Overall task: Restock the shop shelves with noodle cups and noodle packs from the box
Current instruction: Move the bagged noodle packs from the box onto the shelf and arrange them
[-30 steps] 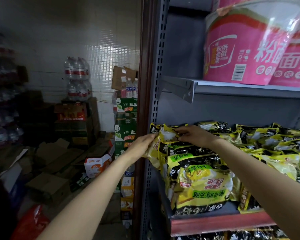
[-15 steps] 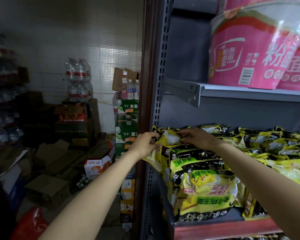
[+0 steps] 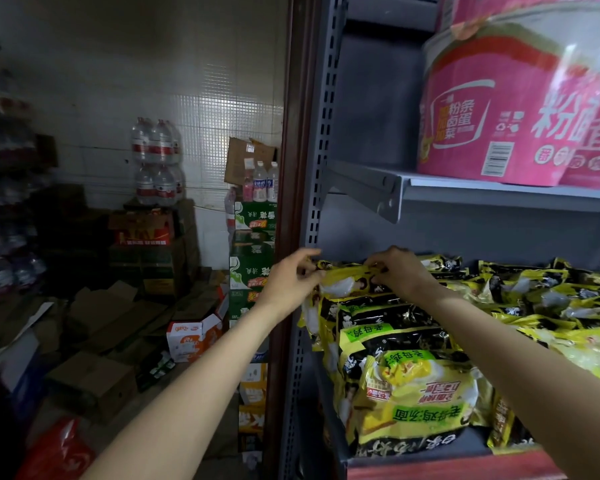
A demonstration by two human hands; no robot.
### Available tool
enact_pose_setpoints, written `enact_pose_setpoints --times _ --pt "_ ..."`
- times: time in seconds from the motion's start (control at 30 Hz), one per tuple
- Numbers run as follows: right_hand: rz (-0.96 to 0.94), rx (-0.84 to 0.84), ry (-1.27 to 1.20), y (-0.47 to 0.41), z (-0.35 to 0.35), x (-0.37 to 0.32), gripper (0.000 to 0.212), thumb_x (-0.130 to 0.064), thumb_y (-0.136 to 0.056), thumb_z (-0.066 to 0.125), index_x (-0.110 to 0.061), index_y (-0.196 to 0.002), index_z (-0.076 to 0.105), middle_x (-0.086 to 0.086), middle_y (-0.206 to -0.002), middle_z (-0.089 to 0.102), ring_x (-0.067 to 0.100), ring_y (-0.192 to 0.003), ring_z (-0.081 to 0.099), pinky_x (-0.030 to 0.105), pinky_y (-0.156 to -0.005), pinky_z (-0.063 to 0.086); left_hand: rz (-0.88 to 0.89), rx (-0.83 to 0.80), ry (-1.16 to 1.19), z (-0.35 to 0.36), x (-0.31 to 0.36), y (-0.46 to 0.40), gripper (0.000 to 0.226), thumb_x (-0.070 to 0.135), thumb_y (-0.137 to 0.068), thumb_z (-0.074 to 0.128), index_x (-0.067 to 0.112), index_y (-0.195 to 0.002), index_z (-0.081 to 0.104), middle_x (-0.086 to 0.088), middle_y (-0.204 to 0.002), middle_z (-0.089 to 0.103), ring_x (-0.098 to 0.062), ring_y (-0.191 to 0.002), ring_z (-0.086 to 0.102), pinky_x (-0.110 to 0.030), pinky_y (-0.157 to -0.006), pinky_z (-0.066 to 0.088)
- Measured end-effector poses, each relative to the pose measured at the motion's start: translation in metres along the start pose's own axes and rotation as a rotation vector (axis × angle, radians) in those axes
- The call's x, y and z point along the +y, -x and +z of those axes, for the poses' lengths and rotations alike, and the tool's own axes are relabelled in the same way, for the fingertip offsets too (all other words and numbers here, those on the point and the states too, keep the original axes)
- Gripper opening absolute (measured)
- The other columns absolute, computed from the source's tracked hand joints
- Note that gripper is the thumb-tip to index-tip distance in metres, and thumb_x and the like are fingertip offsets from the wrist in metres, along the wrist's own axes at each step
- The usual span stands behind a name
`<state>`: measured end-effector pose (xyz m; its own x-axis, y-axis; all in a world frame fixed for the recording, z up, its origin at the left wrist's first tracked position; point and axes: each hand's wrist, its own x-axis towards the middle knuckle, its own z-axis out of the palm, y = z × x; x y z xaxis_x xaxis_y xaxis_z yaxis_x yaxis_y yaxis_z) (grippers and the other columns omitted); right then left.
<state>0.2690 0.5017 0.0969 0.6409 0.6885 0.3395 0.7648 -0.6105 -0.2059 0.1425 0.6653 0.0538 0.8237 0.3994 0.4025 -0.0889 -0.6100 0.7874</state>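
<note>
Hands have both climbed since a moment ago, and the view has tipped upward with them. Left hand (image 3: 291, 278) now pinches the near corner of the top noodle pack (image 3: 347, 280), fingers curled on its yellow edge, where before they only reached toward it. Right hand (image 3: 400, 271) grips the same pack's upper edge just beside, fingers bent over the seam. Below those fingers the stacked noodle packs (image 3: 409, 393) sit unmoved on the shelf (image 3: 447, 467); above and rightward, pink noodle cups (image 3: 492, 109) loom larger.
</note>
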Motion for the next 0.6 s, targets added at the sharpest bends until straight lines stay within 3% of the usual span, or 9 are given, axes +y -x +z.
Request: enact_pose_setpoints --times 0.1,0.17,0.23,0.3,0.4,0.43,0.53,0.6 --pt "-0.04 -0.038 0.003 -0.001 0.001 -0.004 0.035 -0.008 -0.081 0.068 -0.014 -0.115 0.066 0.011 -0.117 0.064 0.024 -0.102 0.06 0.022 -0.085 0.041 0.092 -0.111 -0.153 0.001 0.005 -0.001 0.026 0.023 -0.09 0.061 0.02 -0.115 0.066 0.003 -0.107 0.067 -0.008 -0.098 0.06 -0.02 -0.086 0.043" --pt "-0.015 -0.044 -0.052 0.0 0.001 -0.001 0.041 -0.012 -0.079 0.071 -0.016 -0.118 0.064 0.011 -0.121 0.061 0.022 -0.101 0.059 0.02 -0.083 0.039 0.045 -0.129 -0.169 0.001 -0.001 -0.001 0.021 0.012 -0.09 0.06 0.013 -0.108 0.07 -0.002 -0.109 0.068 -0.014 -0.098 0.063 -0.028 -0.091 0.049" --pt "0.026 -0.053 -0.048 0.002 0.0 0.004 0.048 -0.019 -0.077 0.075 -0.015 -0.122 0.06 0.01 -0.125 0.059 0.025 -0.111 0.056 0.023 -0.09 0.04 -0.035 -0.163 -0.147 0.0 -0.006 0.0 0.024 0.007 -0.092 0.054 0.013 -0.11 0.068 -0.004 -0.111 0.067 -0.016 -0.094 0.064 -0.033 -0.089 0.053" --pt "0.052 -0.058 -0.028 0.004 -0.001 0.007 0.048 -0.019 -0.077 0.075 -0.013 -0.122 0.06 0.009 -0.125 0.06 0.025 -0.115 0.054 0.023 -0.091 0.039 -0.118 -0.219 -0.105 0.0 -0.009 0.002 0.027 0.01 -0.096 0.046 0.015 -0.112 0.067 -0.006 -0.106 0.066 -0.016 -0.088 0.064 -0.033 -0.084 0.056" --pt "0.034 0.005 -0.081 0.007 -0.003 0.004 0.037 -0.013 -0.077 0.073 -0.012 -0.114 0.065 0.009 -0.113 0.066 0.025 -0.105 0.06 0.023 -0.082 0.04 -0.223 -0.25 -0.026 0.001 -0.008 0.004 0.026 0.029 -0.096 0.041 0.026 -0.101 0.067 -0.005 -0.105 0.067 -0.019 -0.097 0.063 -0.041 -0.093 0.051" --pt "0.019 0.031 -0.095 0.008 -0.004 0.001 0.033 -0.01 -0.078 0.072 -0.014 -0.11 0.067 0.008 -0.109 0.068 0.025 -0.1 0.062 0.024 -0.081 0.042 -0.245 -0.259 -0.035 0.001 -0.008 0.004 0.029 0.035 -0.095 0.039 0.026 -0.103 0.066 -0.005 -0.113 0.065 -0.02 -0.104 0.06 -0.04 -0.097 0.047" --pt "-0.066 0.078 -0.079 0.008 -0.005 -0.011 0.031 -0.003 -0.08 0.066 -0.017 -0.108 0.068 0.007 -0.112 0.066 0.024 -0.099 0.06 0.032 -0.087 0.048 -0.303 -0.336 -0.077 0.004 -0.006 0.004 0.048 0.044 -0.098 0.03 0.016 -0.131 0.05 -0.007 -0.139 0.046 -0.022 -0.126 0.045 -0.028 -0.1 0.033" --pt "-0.151 0.051 -0.039 0.005 -0.003 -0.019 0.035 0.0 -0.08 0.064 -0.017 -0.111 0.067 0.006 -0.118 0.064 0.022 -0.107 0.058 0.028 -0.093 0.044 -0.304 -0.334 -0.076 0.006 -0.007 0.003 0.056 0.049 -0.098 0.026 0.013 -0.133 0.049 -0.007 -0.14 0.046 -0.022 -0.127 0.044 -0.028 -0.098 0.032"
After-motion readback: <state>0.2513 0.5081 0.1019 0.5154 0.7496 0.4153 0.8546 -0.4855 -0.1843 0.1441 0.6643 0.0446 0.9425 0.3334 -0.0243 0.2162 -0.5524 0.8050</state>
